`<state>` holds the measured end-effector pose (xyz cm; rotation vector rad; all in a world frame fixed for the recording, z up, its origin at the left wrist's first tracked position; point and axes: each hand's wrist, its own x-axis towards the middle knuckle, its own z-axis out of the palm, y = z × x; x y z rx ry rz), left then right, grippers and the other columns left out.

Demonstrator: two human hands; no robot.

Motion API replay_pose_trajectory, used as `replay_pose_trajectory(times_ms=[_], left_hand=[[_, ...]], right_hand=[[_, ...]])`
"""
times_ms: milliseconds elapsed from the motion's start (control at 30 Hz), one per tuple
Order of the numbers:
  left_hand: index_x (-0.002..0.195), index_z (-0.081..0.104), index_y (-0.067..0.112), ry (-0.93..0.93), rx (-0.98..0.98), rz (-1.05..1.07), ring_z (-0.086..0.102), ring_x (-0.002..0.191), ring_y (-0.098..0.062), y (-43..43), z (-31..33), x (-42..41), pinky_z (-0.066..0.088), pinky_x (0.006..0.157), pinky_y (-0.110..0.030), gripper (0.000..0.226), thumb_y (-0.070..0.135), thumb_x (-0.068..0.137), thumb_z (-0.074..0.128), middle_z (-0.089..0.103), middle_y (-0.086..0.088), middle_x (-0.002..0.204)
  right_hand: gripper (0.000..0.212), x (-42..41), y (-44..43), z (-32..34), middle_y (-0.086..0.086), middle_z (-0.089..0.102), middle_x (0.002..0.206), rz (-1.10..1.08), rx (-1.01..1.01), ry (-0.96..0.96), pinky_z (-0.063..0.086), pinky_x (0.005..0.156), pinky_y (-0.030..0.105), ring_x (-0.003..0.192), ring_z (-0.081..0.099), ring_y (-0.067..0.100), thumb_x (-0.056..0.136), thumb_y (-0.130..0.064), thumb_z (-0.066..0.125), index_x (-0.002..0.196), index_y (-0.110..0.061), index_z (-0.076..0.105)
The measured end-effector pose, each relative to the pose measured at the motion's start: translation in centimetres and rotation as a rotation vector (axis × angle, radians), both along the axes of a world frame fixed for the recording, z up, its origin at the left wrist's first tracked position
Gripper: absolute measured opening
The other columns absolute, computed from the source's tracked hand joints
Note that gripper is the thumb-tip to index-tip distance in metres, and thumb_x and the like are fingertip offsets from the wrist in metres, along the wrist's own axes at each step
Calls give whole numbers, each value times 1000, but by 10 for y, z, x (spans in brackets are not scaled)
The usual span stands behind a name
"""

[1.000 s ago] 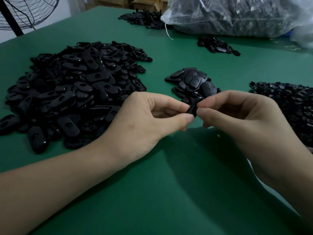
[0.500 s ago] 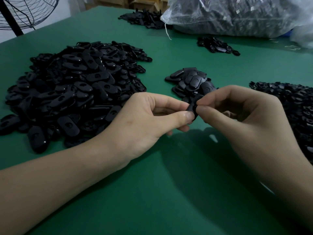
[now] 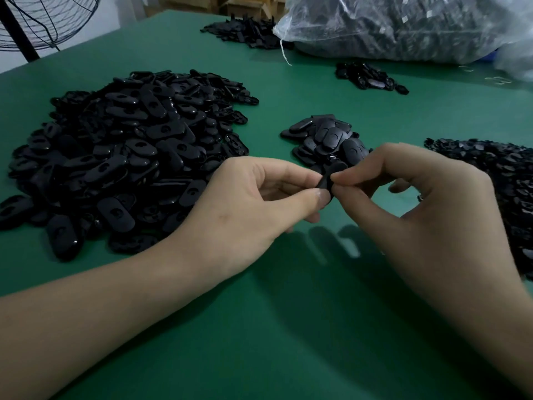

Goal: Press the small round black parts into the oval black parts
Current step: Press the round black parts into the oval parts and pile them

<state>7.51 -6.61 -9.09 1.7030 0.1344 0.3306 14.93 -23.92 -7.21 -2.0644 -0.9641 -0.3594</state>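
Head view: green table top (image 3: 288, 327) nearest. Just short of the small pile of finished black ovals (image 3: 326, 137), left hand (image 3: 253, 203) and right hand (image 3: 427, 203) each pinch 1 black plastic oval part (image 3: 327, 181). Since 1 s ago both hands have risen toward that pile and the right hand's outer fingers have uncurled; the press is probably finishing. The part is seen edge-on, its long axis near upright and its top leaning pileward. Left of the pile: large heap of unfilled ovals (image 3: 121, 157).

Single head cam, looks fwd and down, close over green table (image 3: 259, 356)

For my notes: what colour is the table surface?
Plain green; the table shows best in the head view.
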Motion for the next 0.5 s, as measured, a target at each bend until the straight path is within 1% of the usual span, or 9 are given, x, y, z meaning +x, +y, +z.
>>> replay_pose_trajectory(times_ms=[67,133,233,267,300,367,400,467,500], left_hand=[[93,80,18,11,-28,1,77,76,-8,1,0,1,55,60,-17,6,15,89,77,80,1,84],[93,80,19,12,-47,11,77,78,-9,3,0,2,55,60,-17,6,17,90,75,80,2,84],[96,80,17,5,-67,28,77,77,-9,4,0,2,55,61,-18,9,20,92,73,80,2,86],[98,80,15,3,-76,37,76,77,-9,4,0,3,56,61,-19,10,20,92,73,80,2,86],[99,79,14,0,-87,48,76,77,-9,4,0,3,57,61,-20,11,19,93,72,80,1,85],[98,79,13,-7,-101,63,76,76,-11,5,0,3,58,61,-21,10,18,94,71,79,0,84],[97,79,13,-12,-101,67,76,76,-11,5,0,3,57,60,-22,10,18,94,71,79,0,84],[96,79,13,-27,-87,73,76,75,-10,5,0,2,56,57,-22,10,19,93,71,79,0,83],[95,79,13,-37,-73,74,76,74,-10,5,0,2,56,56,-22,9,20,93,73,78,0,82]], right_hand=[[7,0,0,-1,-13,69,83,10,-21,-60,40,74,9,80,64,9,88,-16,74,91,-21,77],[13,1,0,-2,-12,68,85,26,-42,-103,43,75,12,79,63,9,90,-16,75,100,-23,78],[21,1,1,-5,-12,68,89,40,-76,-157,53,80,38,81,65,11,94,-20,70,113,-26,77],[23,1,1,-5,-12,68,89,48,-77,-149,53,80,40,82,65,11,95,-20,68,116,-27,77],[24,1,1,-5,-13,68,90,61,-70,-124,52,80,34,83,65,9,96,-19,68,118,-27,76],[28,0,2,-5,-16,68,92,86,-45,-44,45,78,15,86,63,8,95,-18,67,120,-27,75],[28,0,2,-5,-17,69,93,98,-33,-10,43,77,11,88,63,7,95,-19,67,119,-28,75],[25,0,1,-4,-14,73,94,132,5,64,45,78,17,91,65,9,96,-20,67,116,-33,76],[24,1,0,-4,-12,75,95,149,39,125,49,81,26,92,66,11,96,-18,68,112,-35,77]])
